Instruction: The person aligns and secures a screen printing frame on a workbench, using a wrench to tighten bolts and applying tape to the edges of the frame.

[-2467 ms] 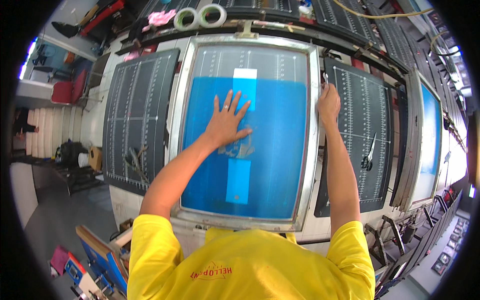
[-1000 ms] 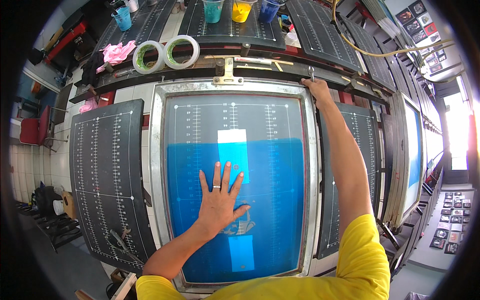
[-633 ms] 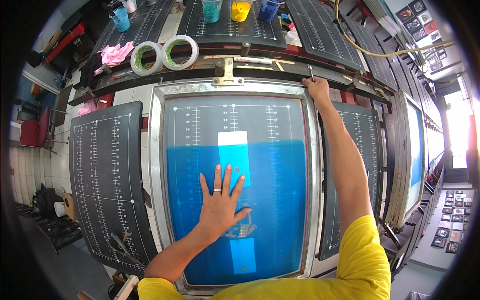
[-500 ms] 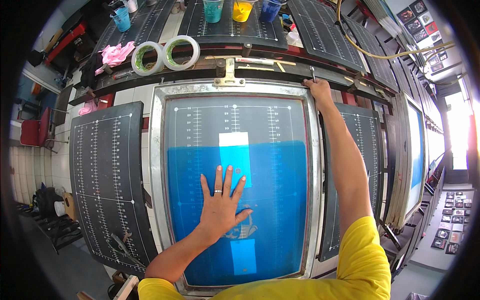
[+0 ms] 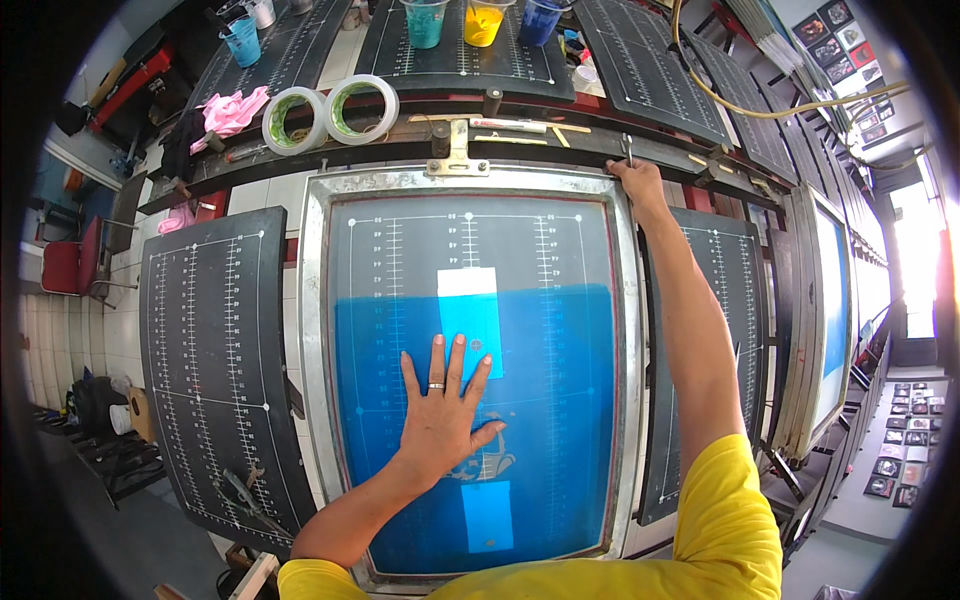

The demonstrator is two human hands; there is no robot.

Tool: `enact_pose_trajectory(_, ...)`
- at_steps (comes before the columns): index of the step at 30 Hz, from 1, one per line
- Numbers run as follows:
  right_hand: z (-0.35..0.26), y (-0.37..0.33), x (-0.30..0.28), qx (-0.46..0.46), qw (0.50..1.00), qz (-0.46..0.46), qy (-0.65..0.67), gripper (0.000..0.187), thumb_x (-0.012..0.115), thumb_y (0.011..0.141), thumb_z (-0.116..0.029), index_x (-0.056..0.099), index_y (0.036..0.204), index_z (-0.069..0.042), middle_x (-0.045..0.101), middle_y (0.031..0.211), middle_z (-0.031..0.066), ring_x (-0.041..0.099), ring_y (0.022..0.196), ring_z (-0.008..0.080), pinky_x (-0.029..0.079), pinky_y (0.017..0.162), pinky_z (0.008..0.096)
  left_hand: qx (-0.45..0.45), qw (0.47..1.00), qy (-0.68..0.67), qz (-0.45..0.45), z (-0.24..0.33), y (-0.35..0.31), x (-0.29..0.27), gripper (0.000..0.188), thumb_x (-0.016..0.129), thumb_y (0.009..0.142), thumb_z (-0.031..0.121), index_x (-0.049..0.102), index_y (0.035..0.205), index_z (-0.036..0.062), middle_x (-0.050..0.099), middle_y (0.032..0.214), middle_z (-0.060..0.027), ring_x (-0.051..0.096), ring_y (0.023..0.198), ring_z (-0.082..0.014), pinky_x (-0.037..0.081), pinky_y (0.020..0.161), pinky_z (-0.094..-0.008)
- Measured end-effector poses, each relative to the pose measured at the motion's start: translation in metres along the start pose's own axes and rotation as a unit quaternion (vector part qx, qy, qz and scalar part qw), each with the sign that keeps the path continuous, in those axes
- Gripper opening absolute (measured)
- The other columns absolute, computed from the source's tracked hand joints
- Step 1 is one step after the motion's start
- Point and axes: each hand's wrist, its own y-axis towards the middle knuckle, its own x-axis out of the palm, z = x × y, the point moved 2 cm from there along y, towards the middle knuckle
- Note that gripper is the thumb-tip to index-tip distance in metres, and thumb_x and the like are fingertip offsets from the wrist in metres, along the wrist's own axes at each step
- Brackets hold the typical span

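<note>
"Fingers (image 5: 437, 362) of the left hand (image 5: 440, 430)?"
"Spread wide on the screen (image 5: 550, 380)."
"Right hand (image 5: 640, 185)?"
"Curled around a wrench (image 5: 628, 148), moved from the screen's right side to its far corner, likely for adjustment."

Your left hand (image 5: 443, 420) blocks the middle of the blue screen (image 5: 570, 450); you can pass over its right side or far strip. Beyond the far edge, the metal bracket (image 5: 462, 152) obstructs you, with two tape rolls (image 5: 320, 120) to its left and your right hand (image 5: 637, 185) to its right.
</note>
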Motion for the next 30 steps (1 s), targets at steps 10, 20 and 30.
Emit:
enact_pose_trajectory(10,-0.013,-0.02,-0.019,0.041,0.994,-0.05,-0.085,0.035,0.065,0.096,-0.033,0.075,0.091,0.001,0.064,0.071,0.006,0.055,0.064,0.0148,0.042,0.062,0.0336,-0.001,1.0,0.007,0.002,0.0,0.0,0.0,0.089,0.054,0.091,0.07,0.037,0.156,0.0114,0.013,0.164,-0.0287,0.0,0.153,-0.0481,0.004,0.112,-0.078)
enact_pose_trajectory(20,-0.03,-0.035,-0.024,0.016,0.995,0.007,-0.093,0.032,0.064,0.096,-0.034,0.079,0.097,-0.006,0.056,0.069,0.0022,0.049,0.063,0.0134,0.037,0.061,0.0333,0.0,1.0,0.0,0.004,0.001,0.0,0.0,0.089,0.053,0.091,0.069,0.037,0.156,0.0099,0.014,0.164,-0.0292,0.001,0.153,-0.049,0.004,0.111,-0.0785)
enact_pose_trajectory(30,-0.025,-0.038,-0.023,-0.026,0.992,0.013,-0.124,0.036,0.061,0.097,-0.032,0.078,0.101,-0.001,0.075,0.091,0.012,0.067,0.088,0.0194,0.047,0.082,0.0332,0.004,1.0,-0.02,0.009,0.0,0.0,0.0,0.089,0.055,0.091,0.068,0.035,0.157,0.0102,0.013,0.164,-0.0291,0.001,0.153,-0.0479,0.004,0.111,-0.0787)
